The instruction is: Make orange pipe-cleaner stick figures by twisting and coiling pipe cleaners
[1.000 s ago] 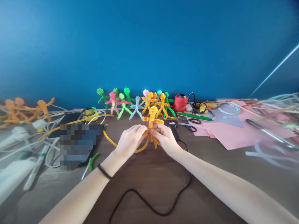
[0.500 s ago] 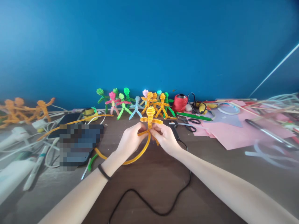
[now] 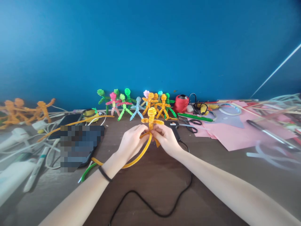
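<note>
Inwardly angled, the left hand (image 3: 133, 140) and right hand (image 3: 166, 138) pinch the upright orange figure (image 3: 151, 118) below its arms.

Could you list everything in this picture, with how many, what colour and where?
Held figure: one, orange, between both hands
Long stem: one, orange, curving below it
Standing figures: about a dozen, mixed colours, near wall
Other figures: at least three, orange, far left
Slabs: two, dark, left
Plugs and cables: several, white, left
Marker: one, whitish, left
Bundle: one, red, right of centre
Paper: several sheets, pink and lilac, right
Cord: one, black, front
Wall: one, blue, behind
Tabletop: one, brown, beneath
Small clutter: uncountable, mixed, both sides
Wristband: one, black, left wrist
Hands: two, bare, centre; left hand, right hand
</note>
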A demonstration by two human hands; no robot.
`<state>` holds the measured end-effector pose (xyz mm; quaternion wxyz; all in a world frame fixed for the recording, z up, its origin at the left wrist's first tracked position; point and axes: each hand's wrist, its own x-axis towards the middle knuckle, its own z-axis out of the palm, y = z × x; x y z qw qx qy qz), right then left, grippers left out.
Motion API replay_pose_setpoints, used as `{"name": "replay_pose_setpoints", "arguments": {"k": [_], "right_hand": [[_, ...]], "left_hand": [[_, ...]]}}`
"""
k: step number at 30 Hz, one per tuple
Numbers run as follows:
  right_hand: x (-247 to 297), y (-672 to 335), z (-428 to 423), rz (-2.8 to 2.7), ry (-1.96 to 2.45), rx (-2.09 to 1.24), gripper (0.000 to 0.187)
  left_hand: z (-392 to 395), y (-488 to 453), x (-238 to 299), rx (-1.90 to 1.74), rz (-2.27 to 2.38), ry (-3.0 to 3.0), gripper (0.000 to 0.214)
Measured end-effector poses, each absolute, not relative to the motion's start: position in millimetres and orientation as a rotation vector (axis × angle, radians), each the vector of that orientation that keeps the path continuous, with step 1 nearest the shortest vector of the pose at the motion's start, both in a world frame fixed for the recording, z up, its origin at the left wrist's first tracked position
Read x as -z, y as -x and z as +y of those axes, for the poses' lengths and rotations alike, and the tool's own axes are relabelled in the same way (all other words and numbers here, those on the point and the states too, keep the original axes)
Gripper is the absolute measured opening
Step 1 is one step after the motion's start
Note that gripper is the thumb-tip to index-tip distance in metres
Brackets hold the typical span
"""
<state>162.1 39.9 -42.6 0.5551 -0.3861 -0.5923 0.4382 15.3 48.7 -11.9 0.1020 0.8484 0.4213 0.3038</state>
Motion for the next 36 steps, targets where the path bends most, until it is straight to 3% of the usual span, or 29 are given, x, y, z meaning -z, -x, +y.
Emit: {"name": "replay_pose_setpoints", "arguments": {"k": [11,21,31,36], "right_hand": [[40.7,-161.0,36.4,-1.458,0.886,-0.986,0.011],[41.2,-159.9,35.0,-1.399,0.801,-1.095,0.014],[39.5,-159.2,33.1,-1.412,0.817,-1.12,0.017],[41.1,-161.0,36.6,-1.326,0.781,-1.282,0.021]], "left_hand": [[58.5,-17.0,14.8,-0.897,1.074,-1.711,0.022],[61.9,-17.2,18.4,-0.668,0.855,-1.029,0.024],[62.1,-16.1,15.4,-0.546,0.886,-0.918,0.023],[60.5,-14.8,15.1,-0.548,0.76,-0.959,0.019]]}}
